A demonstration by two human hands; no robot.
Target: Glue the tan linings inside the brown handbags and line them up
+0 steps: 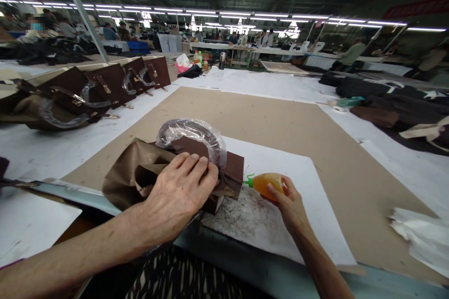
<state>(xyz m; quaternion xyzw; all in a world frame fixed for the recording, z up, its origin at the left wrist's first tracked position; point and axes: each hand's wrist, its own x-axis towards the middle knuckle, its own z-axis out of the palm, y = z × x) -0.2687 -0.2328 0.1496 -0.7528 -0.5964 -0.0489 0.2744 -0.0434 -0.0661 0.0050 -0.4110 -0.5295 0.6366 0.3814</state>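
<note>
A brown handbag [234, 164] lies on its side at the table's near edge, its dark handle [189, 127] wrapped in clear plastic. Across the bag's middle rests my left hand [185, 182], fingers bent over it and gripping it; the thumb is hidden. The soft bag body [129, 173] bulges out crumpled to the left. In my right hand [286, 196] is a squeeze bottle [264, 183] of amber liquid, held sideways between thumb and fingers. Its green nozzle [249, 181] points left at the bag's edge; I cannot tell whether the tip touches.
Under the bag, a stained white sheet [298, 168] lies on brown board [259, 107]. Several brown handbags [112, 84] stand in a row at left. Dark fabric [386, 107] is piled at right, with crumpled white paper [421, 233] nearer. Bottles [197, 58] and a flask [222, 60] stand farther back.
</note>
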